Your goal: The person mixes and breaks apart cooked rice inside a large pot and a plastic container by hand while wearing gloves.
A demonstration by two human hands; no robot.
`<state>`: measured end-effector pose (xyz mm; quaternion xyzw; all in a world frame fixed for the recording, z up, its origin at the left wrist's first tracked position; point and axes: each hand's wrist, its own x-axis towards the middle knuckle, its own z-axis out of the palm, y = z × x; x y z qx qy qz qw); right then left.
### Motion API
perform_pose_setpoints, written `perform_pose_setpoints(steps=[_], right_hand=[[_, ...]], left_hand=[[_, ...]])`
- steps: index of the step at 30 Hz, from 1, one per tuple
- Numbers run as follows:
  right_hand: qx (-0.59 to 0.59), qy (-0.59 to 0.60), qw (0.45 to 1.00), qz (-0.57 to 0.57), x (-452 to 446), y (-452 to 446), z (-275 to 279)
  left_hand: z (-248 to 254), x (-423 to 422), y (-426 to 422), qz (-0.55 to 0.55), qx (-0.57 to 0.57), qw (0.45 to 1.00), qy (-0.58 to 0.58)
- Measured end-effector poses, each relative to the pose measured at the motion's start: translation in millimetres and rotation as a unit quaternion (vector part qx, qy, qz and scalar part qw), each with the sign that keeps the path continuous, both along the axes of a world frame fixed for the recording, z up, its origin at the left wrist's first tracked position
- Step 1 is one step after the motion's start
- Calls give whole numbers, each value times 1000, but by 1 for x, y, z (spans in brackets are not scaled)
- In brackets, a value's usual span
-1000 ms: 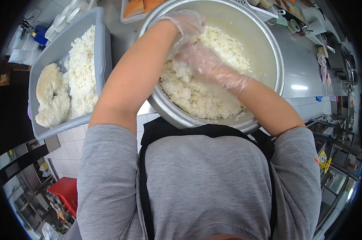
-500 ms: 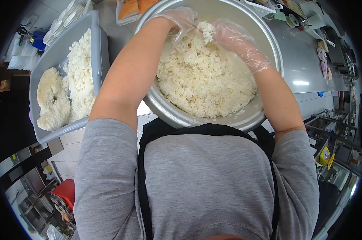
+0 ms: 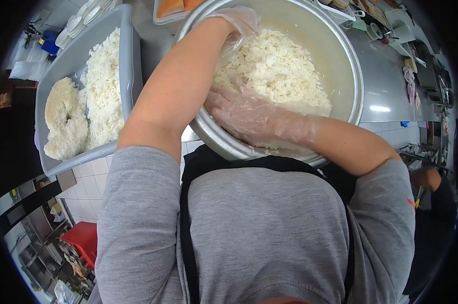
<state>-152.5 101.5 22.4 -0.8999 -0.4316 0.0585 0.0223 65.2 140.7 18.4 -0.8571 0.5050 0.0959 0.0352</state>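
A large round metal pot (image 3: pixel 354 76) holds a heap of cooked white rice (image 3: pixel 289 63). My right hand (image 3: pixel 241 111), in a clear plastic glove, lies across the near left part of the rice. Its fingers are stretched toward the pot's inner wall and the thumb stands apart. My left hand (image 3: pixel 241 25), also in a clear glove, is at the far left inside of the pot, beside the rice. Its fingers are mostly hidden by the loose glove and wrist.
A grey plastic tub (image 3: pixel 130 66) with more rice (image 3: pixel 105 81) stands left of the pot. White dishes (image 3: pixel 82 20) are stacked behind it. A container of orange pieces (image 3: pixel 170 7) sits beyond the pot. Another person (image 3: pixel 434 202) is at the right edge, near metal racks.
My right hand has swept from the far side of the pot to the near left. The rice clump beside it is no longer visible there. A person has come into view at right.
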Motion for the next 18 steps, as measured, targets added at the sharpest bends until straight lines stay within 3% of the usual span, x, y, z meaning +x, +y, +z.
perform_pose_setpoints(steps=[1,6,8,10,11,13,14,16,18], right_hand=[[4,5,999,-32,1,2,-4],[-44,-19,996,-82,20,12,-2],[-35,94,985,-137,28,11,10],[-22,58,985,-159,33,6,2],[-8,20,984,-180,36,2,-2],[-16,16,982,-188,43,-6,-2],[-23,14,980,-196,45,-10,-3],[-26,1,976,-218,50,-16,4],[-29,-11,970,-239,57,-25,4]], left_hand=[[14,-10,4,82,-57,990,104],[21,-22,12,102,-106,981,129],[4,-9,8,93,-109,982,121],[-21,11,5,-36,-100,994,-35],[-27,17,3,-37,-100,994,-34],[-26,20,2,-183,21,970,-161],[-28,19,3,-184,21,969,-161],[-26,17,5,-74,-92,992,-49],[-24,15,9,-113,-64,986,-105]])
